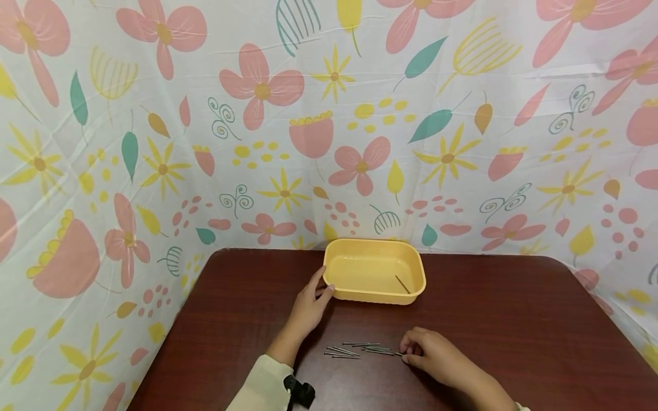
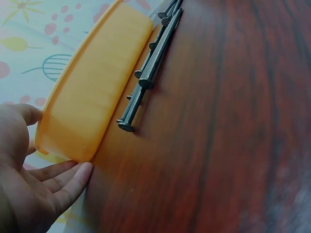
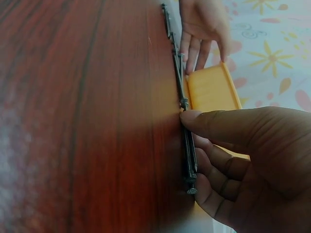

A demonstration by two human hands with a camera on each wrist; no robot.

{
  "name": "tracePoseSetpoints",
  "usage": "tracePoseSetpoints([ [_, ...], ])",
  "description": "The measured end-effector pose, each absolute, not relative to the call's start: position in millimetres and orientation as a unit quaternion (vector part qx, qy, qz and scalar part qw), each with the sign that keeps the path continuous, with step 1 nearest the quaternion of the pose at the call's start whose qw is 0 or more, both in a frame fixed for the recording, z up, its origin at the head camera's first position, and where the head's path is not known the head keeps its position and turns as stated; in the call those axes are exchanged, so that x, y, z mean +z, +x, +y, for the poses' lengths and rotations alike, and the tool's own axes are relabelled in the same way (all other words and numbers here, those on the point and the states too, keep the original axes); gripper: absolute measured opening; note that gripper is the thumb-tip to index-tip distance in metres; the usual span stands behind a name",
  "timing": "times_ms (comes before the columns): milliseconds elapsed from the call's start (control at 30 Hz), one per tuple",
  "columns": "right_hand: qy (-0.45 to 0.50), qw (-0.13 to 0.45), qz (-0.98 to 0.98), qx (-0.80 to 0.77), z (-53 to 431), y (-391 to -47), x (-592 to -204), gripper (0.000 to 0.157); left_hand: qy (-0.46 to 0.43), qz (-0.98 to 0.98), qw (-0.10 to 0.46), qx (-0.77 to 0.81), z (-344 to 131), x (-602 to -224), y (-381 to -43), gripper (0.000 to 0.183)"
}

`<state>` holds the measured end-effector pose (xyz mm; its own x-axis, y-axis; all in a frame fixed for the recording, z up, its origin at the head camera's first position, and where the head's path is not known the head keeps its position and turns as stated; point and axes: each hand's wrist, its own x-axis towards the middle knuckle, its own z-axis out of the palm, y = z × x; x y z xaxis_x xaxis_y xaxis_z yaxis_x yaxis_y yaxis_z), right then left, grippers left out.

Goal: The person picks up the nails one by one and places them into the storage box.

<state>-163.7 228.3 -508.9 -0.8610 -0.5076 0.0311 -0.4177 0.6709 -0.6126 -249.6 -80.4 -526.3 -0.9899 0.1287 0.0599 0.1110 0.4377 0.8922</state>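
My left hand [image 1: 307, 308] holds the left end of a shallow yellow plastic tray [image 1: 374, 244], its thumb and fingers around the near corner. In the left wrist view, its fingertips [image 2: 81, 175] touch the tray's wall and base. One dark nail [image 1: 402, 284] lies inside the tray, toward its right side. In front of the tray, several loose nails [image 1: 341, 353] lie flat on the table in two rough groups. At the right end of these, my right hand [image 1: 437, 357] pinches a nail [image 1: 398, 354] between thumb and index finger; the curled fingers partly hide it.
The dark reddish-brown wooden table [image 1: 247, 302] reaches back to a white cloth [image 1: 308, 188] with flower prints, hung behind and along the left. The tray stands near the table's back edge. A black strap device [image 1: 300, 392] sits on the left sleeve.
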Motion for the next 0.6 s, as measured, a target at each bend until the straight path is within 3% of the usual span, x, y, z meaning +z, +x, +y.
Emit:
tracePoseSetpoints([
  [600, -0.264, 0.019, 0.919, -0.293, 224.7, -163.1, -511.0, 0.018, 0.074, 0.852, 0.005, 0.519, -80.6, -525.5, -249.0, 0.063],
])
